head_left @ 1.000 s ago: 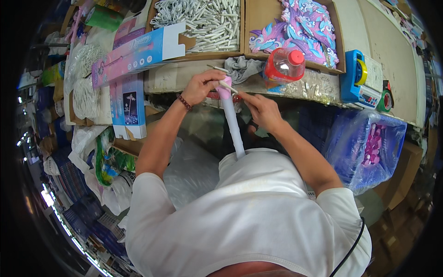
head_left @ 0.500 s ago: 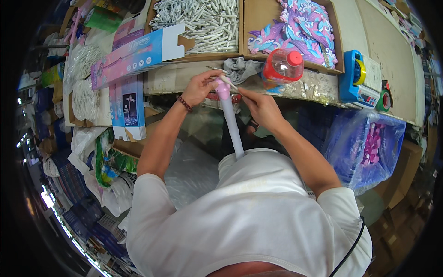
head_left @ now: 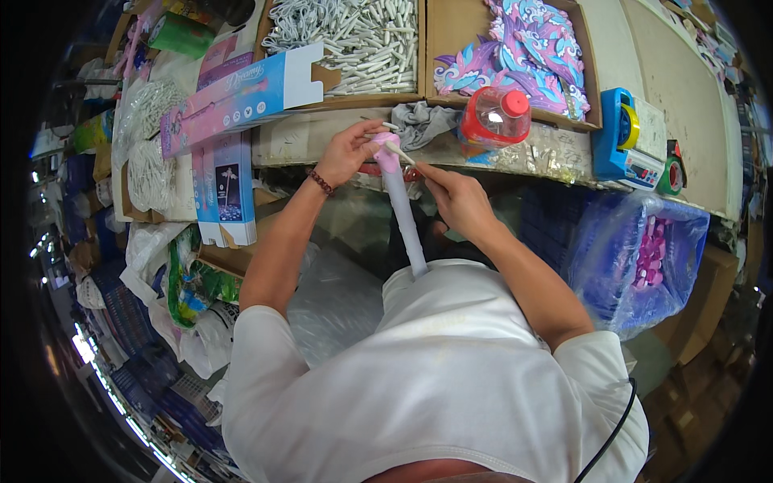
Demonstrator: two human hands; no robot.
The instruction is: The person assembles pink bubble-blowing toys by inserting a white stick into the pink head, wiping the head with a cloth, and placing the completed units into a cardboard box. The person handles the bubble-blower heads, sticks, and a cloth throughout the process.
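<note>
A wand with a long whitish tube (head_left: 407, 217) and a pink head (head_left: 388, 159) stands upright before me, its lower end against my shirt. My left hand (head_left: 349, 154) is closed at the pink head, fingertips on its left side. A short white stick (head_left: 390, 126) pokes out from those fingers above the head. Between thumb and fingers, my right hand (head_left: 460, 196) pinches another slim white stick (head_left: 402, 154), slanted so that its far end meets the top of the pink head. Exactly how that end touches cannot be made out.
On the bench ahead are a carton of white sticks (head_left: 378, 60), a carton of purple-blue wing-shaped pieces (head_left: 535, 56), a grey rag (head_left: 424, 125), a red-capped bottle (head_left: 497, 117) and a blue tape dispenser (head_left: 616, 141). Printed boxes (head_left: 233, 101) lie left; a lined blue crate (head_left: 592, 266) stands right.
My right hand and its stick have shifted slightly toward me and to the left. The stick by my left fingers shows less of its length. The wand stays about where it was.
</note>
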